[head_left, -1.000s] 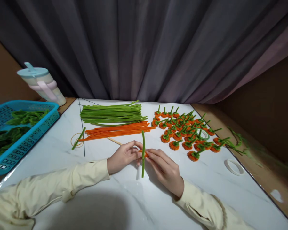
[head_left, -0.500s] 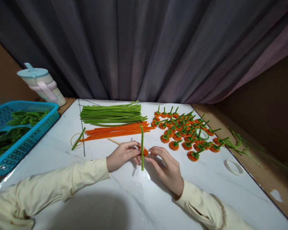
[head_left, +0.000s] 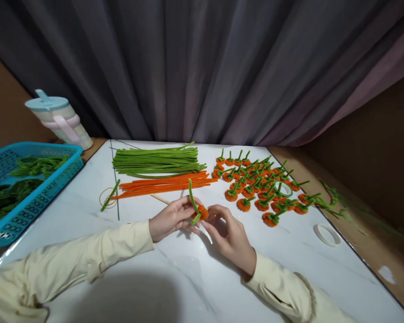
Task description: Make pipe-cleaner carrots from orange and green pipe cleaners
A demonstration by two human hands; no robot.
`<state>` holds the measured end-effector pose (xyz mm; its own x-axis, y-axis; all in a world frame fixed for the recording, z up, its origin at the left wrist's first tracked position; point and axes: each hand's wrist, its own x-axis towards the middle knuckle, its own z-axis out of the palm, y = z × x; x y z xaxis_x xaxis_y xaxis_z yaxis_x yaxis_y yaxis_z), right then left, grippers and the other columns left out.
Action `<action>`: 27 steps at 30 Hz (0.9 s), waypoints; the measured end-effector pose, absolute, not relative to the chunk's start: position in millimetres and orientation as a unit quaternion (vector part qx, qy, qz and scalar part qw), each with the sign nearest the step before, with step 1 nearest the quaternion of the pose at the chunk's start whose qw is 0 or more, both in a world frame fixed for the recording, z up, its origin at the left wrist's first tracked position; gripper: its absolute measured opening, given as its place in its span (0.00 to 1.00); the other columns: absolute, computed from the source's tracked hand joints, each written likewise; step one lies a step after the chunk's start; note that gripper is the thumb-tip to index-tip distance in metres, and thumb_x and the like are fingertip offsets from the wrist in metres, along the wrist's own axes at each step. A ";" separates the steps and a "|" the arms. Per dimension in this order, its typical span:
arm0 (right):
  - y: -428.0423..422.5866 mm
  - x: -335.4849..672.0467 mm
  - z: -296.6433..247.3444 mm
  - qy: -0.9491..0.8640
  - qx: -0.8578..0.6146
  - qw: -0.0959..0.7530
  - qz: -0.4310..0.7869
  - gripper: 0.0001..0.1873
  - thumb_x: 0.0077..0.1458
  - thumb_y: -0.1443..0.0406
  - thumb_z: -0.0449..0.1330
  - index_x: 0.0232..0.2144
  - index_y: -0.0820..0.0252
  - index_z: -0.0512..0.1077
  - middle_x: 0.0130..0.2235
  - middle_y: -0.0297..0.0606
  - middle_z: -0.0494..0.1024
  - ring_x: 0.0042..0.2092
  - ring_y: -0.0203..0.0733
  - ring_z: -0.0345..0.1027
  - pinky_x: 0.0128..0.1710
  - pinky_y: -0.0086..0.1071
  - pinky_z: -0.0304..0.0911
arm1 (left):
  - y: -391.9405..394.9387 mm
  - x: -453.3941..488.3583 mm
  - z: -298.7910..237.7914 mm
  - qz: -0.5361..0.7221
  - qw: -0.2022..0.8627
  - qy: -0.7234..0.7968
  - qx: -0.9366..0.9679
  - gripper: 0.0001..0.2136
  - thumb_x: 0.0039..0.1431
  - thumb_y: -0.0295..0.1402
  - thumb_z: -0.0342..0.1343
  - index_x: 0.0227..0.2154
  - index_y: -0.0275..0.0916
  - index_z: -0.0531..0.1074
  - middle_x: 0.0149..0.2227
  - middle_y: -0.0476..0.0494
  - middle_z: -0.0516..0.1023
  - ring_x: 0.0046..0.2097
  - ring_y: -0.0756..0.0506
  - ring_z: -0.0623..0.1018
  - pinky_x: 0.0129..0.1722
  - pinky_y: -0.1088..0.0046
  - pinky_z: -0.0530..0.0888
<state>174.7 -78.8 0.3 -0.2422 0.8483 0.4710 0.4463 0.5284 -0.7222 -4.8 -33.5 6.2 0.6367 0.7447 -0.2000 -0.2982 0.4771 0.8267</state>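
Observation:
In front of me, my left hand (head_left: 173,218) pinches a small orange pipe-cleaner pumpkin (head_left: 202,212) between thumb and fingers. A green pipe cleaner (head_left: 192,197) crosses its left side, its long end pointing up and its short end down towards me. My right hand (head_left: 230,235) is curled in from the right, with thumb and fingertips closed at the pumpkin's lower right edge. A pale wooden stick (head_left: 159,198) shows beyond my left hand; whether it is held or lies on the table is hidden.
Green pipe cleaners (head_left: 155,160) and orange ones (head_left: 164,184) lie in bundles behind my hands. Several finished pumpkins (head_left: 244,204) cluster at right, near a white tape roll (head_left: 327,235). A blue basket (head_left: 54,186) and a tumbler (head_left: 59,116) stand at left.
The pumpkin has turned, showing more orange. The green pipe cleaner, upright and straight before, now leans and curves to the left. My right fingers have shifted slightly left and curled more.

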 end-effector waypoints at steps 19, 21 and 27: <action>-75.7 174.9 2.4 -0.724 -0.404 0.469 0.305 0.15 0.56 0.64 0.58 0.47 0.56 0.68 0.34 0.37 0.72 0.32 0.37 0.66 0.33 0.29 0.65 | -32.4 -0.7 7.4 0.312 0.759 0.324 0.471 0.17 0.48 0.44 0.60 0.28 0.33 0.67 0.20 0.49 0.71 0.17 0.55 0.68 0.14 0.82 0.65; -76.9 174.3 2.5 -0.736 -0.402 0.469 0.278 0.15 0.56 0.65 0.58 0.47 0.57 0.68 0.34 0.37 0.72 0.32 0.37 0.67 0.34 0.30 0.65 | -35.0 0.5 5.8 0.324 0.739 0.340 0.483 0.18 0.48 0.45 0.60 0.28 0.33 0.67 0.19 0.50 0.70 0.16 0.55 0.68 0.14 0.81 0.65; -79.8 170.3 3.7 -0.748 -0.383 0.483 0.245 0.11 0.56 0.68 0.58 0.43 0.58 0.69 0.36 0.39 0.73 0.35 0.38 0.68 0.36 0.30 0.66 | -46.4 5.0 1.1 0.359 0.687 0.376 0.507 0.18 0.50 0.47 0.56 0.30 0.34 0.65 0.17 0.54 0.66 0.17 0.54 0.66 0.15 0.80 0.66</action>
